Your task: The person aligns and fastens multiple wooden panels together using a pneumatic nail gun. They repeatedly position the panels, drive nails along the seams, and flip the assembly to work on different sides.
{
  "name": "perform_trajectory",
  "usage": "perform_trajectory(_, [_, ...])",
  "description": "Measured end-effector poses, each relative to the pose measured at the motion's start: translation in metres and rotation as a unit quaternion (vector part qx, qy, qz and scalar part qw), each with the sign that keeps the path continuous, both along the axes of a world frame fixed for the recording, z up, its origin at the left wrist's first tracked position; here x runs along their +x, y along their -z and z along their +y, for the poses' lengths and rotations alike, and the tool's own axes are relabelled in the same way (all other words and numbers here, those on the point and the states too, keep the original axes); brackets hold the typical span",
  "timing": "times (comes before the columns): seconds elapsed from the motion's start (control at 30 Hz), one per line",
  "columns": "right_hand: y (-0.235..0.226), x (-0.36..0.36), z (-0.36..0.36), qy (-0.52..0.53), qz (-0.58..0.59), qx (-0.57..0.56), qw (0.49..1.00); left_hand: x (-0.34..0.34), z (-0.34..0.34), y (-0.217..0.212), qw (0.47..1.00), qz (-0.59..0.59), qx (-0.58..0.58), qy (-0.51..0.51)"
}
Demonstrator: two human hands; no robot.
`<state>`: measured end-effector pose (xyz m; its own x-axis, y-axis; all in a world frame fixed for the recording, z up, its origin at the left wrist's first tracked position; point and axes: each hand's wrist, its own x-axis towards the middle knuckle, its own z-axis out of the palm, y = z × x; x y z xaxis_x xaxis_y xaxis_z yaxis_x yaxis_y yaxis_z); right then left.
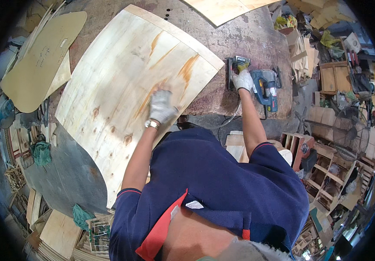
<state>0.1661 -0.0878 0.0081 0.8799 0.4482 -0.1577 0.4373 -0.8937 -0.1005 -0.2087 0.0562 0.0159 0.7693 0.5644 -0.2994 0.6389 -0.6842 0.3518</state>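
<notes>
A large curved plywood panel [122, 74] with orange-brown streaks and knots lies across the worktable [218, 98], overhanging its near left edge. My left hand [163, 106], in a whitish work glove and with a watch at the wrist, is on the panel near its right edge. Motion blurs it, but the hand looks flat with the thumb apart. At the panel's right corner my gloved right hand [243, 81] is closed round a dark power tool [235, 65] that looks like a jigsaw; the hand covers part of its body. Just right of it rests a blue jigsaw [265, 89].
A tan curved template [43, 61] lies on boards at the left. Another plywood sheet [222, 8] sits at the far edge. A cable [231, 119] hangs off the near table edge. Wood offcuts [302, 52] and a wooden rack [326, 169] crowd the right side.
</notes>
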Motion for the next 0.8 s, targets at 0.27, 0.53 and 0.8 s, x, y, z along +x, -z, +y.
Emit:
perform_trajectory(0.27, [0.000, 0.003, -0.006, 0.035, 0.025, 0.080, 0.996, -0.044, -0.080, 0.032, 0.981, 0.099, 0.157, 0.060])
perform_trajectory(0.53, [-0.056, -0.074, -0.047, 0.064, 0.003, 0.243, 0.968, -0.090, -0.096, 0.085, 0.969, 0.065, 0.237, 0.023])
perform_trajectory(0.8, [-0.067, -0.135, -0.131, 0.112, 0.199, 0.366, 0.902, -0.140, -0.111, 0.068, 0.976, 0.038, 0.209, 0.041])
